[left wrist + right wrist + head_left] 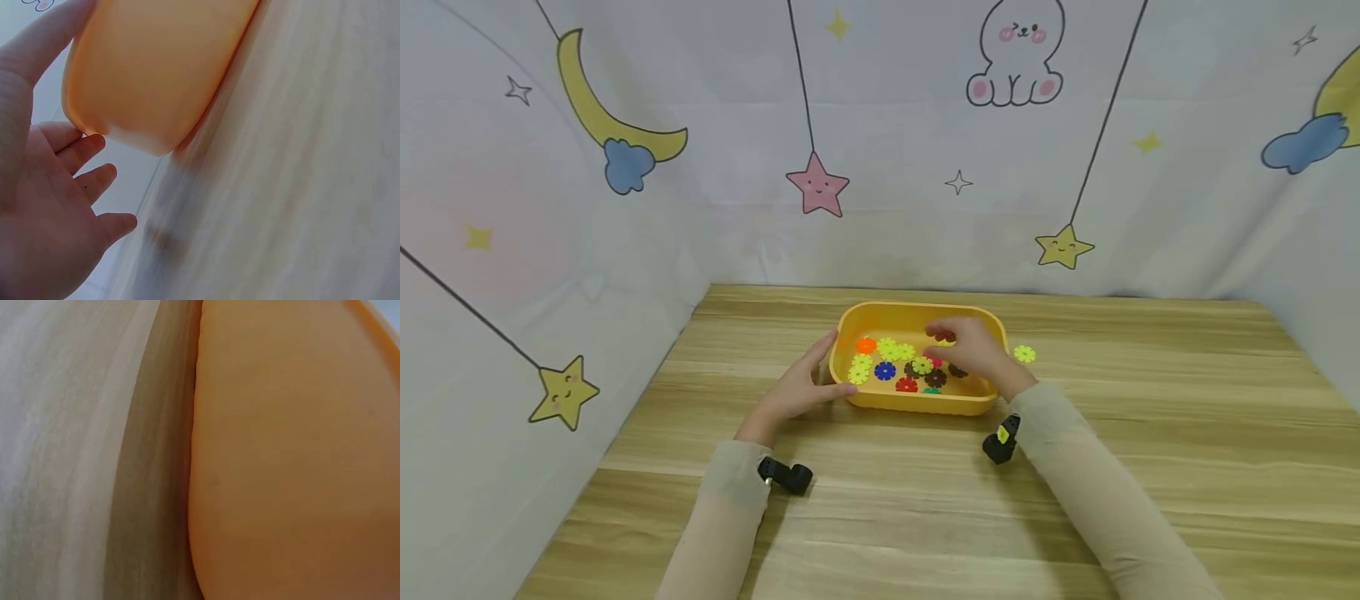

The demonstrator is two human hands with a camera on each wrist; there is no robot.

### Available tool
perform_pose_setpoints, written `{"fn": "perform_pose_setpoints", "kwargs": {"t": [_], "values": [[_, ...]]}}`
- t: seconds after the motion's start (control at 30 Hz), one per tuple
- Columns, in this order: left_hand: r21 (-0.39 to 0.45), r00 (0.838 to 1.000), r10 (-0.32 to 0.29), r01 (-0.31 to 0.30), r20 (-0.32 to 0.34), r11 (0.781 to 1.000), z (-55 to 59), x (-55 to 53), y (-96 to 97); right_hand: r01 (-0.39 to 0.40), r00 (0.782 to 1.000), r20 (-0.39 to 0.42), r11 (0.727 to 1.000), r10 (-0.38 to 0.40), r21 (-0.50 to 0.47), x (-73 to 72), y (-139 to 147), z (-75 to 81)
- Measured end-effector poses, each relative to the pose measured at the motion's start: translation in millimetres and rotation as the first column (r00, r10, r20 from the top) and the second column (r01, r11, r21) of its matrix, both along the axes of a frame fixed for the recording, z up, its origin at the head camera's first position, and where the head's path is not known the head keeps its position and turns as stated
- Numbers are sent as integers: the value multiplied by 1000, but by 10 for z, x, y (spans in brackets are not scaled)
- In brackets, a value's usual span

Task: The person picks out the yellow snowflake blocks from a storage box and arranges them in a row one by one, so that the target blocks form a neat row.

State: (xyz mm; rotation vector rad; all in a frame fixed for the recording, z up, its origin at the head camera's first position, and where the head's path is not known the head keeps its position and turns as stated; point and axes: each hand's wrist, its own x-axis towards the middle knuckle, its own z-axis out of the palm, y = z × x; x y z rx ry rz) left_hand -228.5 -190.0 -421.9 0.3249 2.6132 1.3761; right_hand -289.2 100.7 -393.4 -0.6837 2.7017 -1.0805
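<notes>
On the desk (880, 517), toward the far edge: yellow-orange tub (917, 403), upright, long side across the view, toothed discs lying inside, some overlapping.

Left grip (796, 390): at the tub's left end, spread about the near left corner. Wide gap between thumb and fingers; thumb tip at the near rim, fingers along the end wall. In the left wrist view, some fingertips touching the tub, others clear of it.

Right grip (973, 343): over the right half of the tub. Fingers bent, thumb well apart from them. Dark red patch just under the fingers, too small to make out. Tub's outer wall and desk filling the right wrist view.

Among the tub's contents: orange disc (866, 345) toward the far left corner; yellow-green discs (888, 346) beside it; blue disc (885, 371) left of middle; red disc (907, 385) near the front wall; green disc (932, 391) partly hidden by that wall.

Just right of the tub, on the desk: loose yellow-green disc (1025, 354).

Behind: pale cloth (895, 242) with printed stars and moons.
</notes>
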Motion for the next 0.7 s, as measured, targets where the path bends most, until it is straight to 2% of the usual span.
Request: {"fn": "perform_pose_setpoints", "kwargs": {"t": [0.2,0.7], "values": [[5,1000,1,-1,-5,1000,-1,-5,1,-39,999,7,999,39,35,-22,-26,-34],[5,1000,0,0,3,1000,11,2,13,-51,990,137,995,39,83,-49,-84,-116]]}}
